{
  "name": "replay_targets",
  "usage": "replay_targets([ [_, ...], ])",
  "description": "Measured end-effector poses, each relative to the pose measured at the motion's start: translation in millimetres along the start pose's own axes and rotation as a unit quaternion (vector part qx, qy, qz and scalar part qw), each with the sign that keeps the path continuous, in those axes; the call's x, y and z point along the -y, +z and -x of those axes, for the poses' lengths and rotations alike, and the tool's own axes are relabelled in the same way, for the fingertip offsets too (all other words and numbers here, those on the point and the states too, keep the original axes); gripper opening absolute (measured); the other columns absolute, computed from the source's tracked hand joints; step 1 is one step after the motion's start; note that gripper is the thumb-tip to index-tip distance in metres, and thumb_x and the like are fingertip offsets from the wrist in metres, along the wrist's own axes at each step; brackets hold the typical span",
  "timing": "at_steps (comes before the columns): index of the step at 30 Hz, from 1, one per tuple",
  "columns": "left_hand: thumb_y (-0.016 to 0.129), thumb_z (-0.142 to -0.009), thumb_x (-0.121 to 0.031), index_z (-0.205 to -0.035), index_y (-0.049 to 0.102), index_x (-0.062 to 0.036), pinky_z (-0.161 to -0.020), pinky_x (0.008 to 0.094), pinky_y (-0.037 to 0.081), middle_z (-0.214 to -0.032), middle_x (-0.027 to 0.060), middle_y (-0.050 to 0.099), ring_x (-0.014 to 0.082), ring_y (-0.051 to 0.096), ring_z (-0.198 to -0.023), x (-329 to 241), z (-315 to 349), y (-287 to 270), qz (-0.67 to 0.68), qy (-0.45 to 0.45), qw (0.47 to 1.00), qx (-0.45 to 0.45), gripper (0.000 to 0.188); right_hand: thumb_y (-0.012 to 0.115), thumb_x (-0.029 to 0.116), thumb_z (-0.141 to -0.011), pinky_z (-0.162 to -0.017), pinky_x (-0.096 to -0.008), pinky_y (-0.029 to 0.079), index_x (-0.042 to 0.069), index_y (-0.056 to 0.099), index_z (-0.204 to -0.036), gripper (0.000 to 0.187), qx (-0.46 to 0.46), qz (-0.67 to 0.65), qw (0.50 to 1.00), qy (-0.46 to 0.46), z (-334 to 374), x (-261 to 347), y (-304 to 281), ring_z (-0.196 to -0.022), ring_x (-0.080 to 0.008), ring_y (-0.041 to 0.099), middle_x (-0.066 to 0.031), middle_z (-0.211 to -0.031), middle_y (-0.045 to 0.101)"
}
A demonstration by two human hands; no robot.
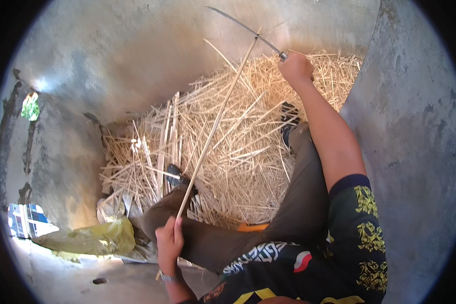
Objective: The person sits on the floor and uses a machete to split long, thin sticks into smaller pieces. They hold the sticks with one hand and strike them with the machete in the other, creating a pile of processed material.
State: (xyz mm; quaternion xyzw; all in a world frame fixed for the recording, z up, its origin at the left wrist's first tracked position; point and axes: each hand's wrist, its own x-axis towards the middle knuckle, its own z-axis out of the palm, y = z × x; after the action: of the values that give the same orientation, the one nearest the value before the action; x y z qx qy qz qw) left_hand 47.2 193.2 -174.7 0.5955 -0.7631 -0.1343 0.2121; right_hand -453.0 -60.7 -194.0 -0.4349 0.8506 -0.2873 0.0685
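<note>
My left hand (pixel 169 238) is closed round the lower part of a long, thin pale strip (pixel 215 124) that looks like split bamboo. The strip slants up and to the right, away from my lap. At the upper right my right hand (pixel 295 69) grips the handle of a long, slightly curved knife (pixel 242 27). Its blade points to the upper left and crosses the strip close to the strip's far tip. A fine sliver stands out near that crossing. The handle is mostly hidden in my fist.
Shavings and loose strips (pixel 238 167) are heaped between my legs and up to the grey wall (pixel 137 55). Several longer slats (pixel 168 131) lie left of the heap. A yellowish plastic sack (pixel 99 238) rests at the lower left. Another wall (pixel 410 152) rises close on my right.
</note>
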Motion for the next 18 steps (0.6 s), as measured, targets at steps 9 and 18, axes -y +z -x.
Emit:
replay_targets([
  [9,0.054,-0.104,-0.022,-0.073,0.048,0.0003,-0.047,0.0395,0.035,-0.055,0.0190,0.041,0.0313,0.039,-0.045,12,20,-18,-0.007,-0.046,0.997,0.060,0.038,0.060,0.027,-0.095,-0.060,-0.0378,0.053,0.013,0.073,-0.100,0.020,0.032,0.178,0.962,-0.203,-2,15,12,-0.065,-0.0136,0.066,-0.0071,-0.074,0.067],
  [18,0.052,-0.104,-0.024,-0.076,0.052,0.0018,-0.051,0.0451,0.038,-0.061,0.0245,0.047,0.0454,0.048,-0.056,17,7,4,0.040,-0.071,0.993,0.080,0.038,0.059,0.027,-0.096,-0.065,-0.0367,0.054,0.013,0.073,-0.103,0.021,0.048,0.236,0.950,-0.199,31,19,-7,-0.076,-0.0160,0.070,-0.0061,-0.084,0.071],
])
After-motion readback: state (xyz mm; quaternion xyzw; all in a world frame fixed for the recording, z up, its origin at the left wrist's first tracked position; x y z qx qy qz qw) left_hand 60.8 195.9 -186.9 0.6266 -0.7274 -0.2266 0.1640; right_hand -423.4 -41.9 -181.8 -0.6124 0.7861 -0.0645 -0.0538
